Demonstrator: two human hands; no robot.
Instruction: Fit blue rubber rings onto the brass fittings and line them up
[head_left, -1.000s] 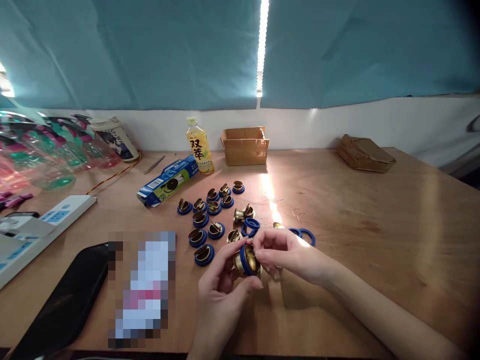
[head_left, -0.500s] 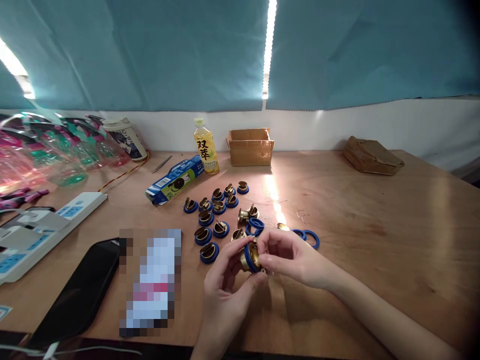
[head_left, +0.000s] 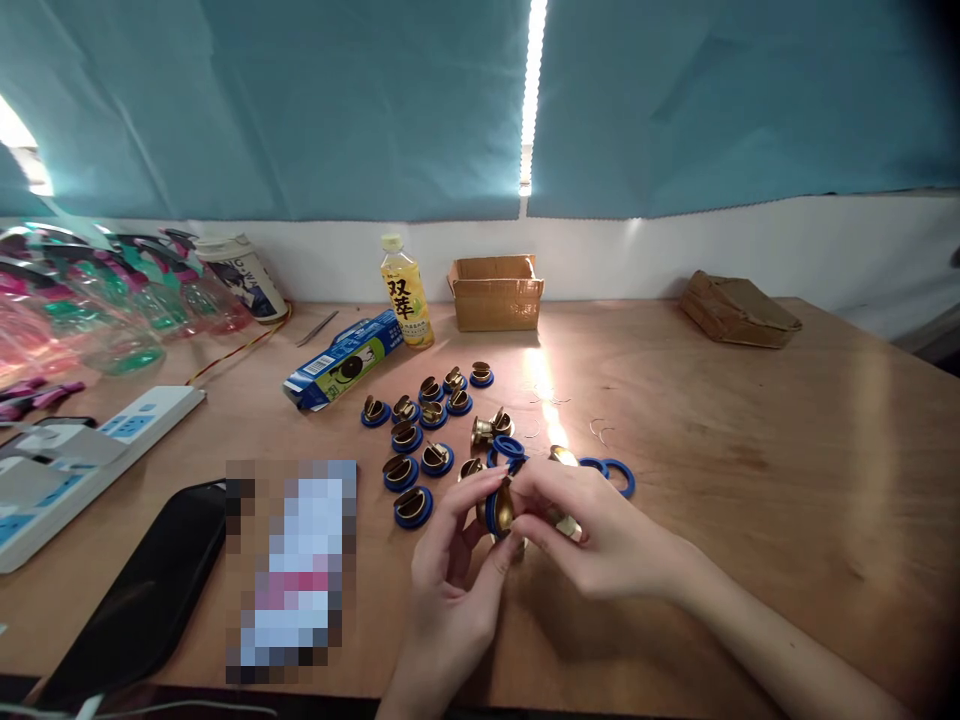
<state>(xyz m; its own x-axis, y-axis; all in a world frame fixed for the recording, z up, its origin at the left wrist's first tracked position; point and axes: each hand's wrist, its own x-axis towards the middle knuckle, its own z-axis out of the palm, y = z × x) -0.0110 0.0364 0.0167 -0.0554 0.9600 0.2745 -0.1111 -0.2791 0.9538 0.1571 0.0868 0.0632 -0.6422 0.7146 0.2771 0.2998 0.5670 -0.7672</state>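
Both of my hands meet over the near middle of the wooden table point(head_left: 750, 470), pinching one small brass fitting with a blue ring point(head_left: 498, 510) on it. My left hand point(head_left: 450, 580) grips it from below and the left. My right hand point(head_left: 592, 530) closes on it from the right, with another brass piece point(head_left: 564, 522) showing under its fingers. Just beyond lie several finished brass fittings in blue rings point(head_left: 420, 430). Loose blue rings point(head_left: 611, 472) and bare brass pieces point(head_left: 487, 428) lie beside them.
A blue carton point(head_left: 341, 360), a yellow drink bottle point(head_left: 405, 292) and an open cardboard box point(head_left: 495, 290) stand at the back. A brown packet point(head_left: 739, 310) lies far right. At left are a white power strip point(head_left: 90, 450), plastic spray bottles point(head_left: 112, 300), a black phone point(head_left: 142, 590) and a blurred patch.
The fitting has turned in my fingers, so its blue ring now shows edge-on. Both hands stay closed on it in about the same spot.
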